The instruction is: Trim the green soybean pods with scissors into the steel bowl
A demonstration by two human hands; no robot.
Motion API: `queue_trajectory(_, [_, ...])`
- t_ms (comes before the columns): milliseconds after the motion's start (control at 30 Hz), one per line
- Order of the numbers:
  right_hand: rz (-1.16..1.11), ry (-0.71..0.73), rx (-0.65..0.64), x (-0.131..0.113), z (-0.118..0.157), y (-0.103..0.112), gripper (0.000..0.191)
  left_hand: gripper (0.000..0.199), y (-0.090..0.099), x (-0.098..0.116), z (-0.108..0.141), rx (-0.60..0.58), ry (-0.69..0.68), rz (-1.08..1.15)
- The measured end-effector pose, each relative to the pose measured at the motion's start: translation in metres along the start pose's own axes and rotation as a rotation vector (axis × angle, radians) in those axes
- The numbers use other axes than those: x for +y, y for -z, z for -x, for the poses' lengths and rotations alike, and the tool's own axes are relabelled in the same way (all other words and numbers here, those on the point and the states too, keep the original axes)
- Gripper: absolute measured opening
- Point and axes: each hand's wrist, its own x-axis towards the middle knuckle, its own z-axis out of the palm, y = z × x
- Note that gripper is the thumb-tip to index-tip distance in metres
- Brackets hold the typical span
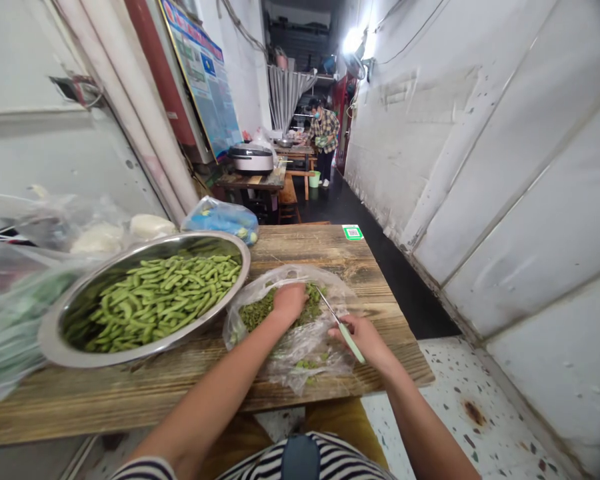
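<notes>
My left hand [289, 301] presses down into a heap of chopped green pods [263, 310], its fingers hidden among them. The heap lies on a clear plastic bag [300, 353] spread on the wooden table [325, 250]. My right hand [363, 339] grips a small knife [351, 342] with a pale green handle, and its thin blade reaches over the bag towards the heap. To the left of my hands stands a wide steel bowl [55, 333] filled with green edamame pods [160, 303].
Plastic bags [20, 313] and a blue-filled bag [220, 220] crowd the table's far left. A white wall [480, 167] runs along the right. Down the narrow passage, a person [325, 130] in a checked shirt stands beyond a table holding a rice cooker [251, 159].
</notes>
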Motion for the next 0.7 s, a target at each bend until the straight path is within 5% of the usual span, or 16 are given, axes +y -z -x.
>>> queue_trajectory(100, [0.008, -0.013, 0.003, -0.001, 0.000, 0.000, 0.041, 0.024, 0.005, -0.007, 0.000, 0.018, 0.011, 0.117])
queue_trajectory(200, [-0.012, -0.038, -0.019, -0.005, 0.001, 0.002, 0.040, 0.021, 0.009, -0.015, 0.009, 0.052, 0.043, 0.536])
queue_trajectory(400, [-0.155, -0.029, -0.203, -0.025, 0.007, 0.001, 0.041, 0.018, 0.006, -0.028, 0.036, -0.219, 0.166, 1.353])
queue_trajectory(700, [-0.176, -0.050, -0.298, -0.041, 0.006, -0.001, 0.042, 0.020, 0.013, -0.033, 0.052, -0.185, 0.111, 1.344])
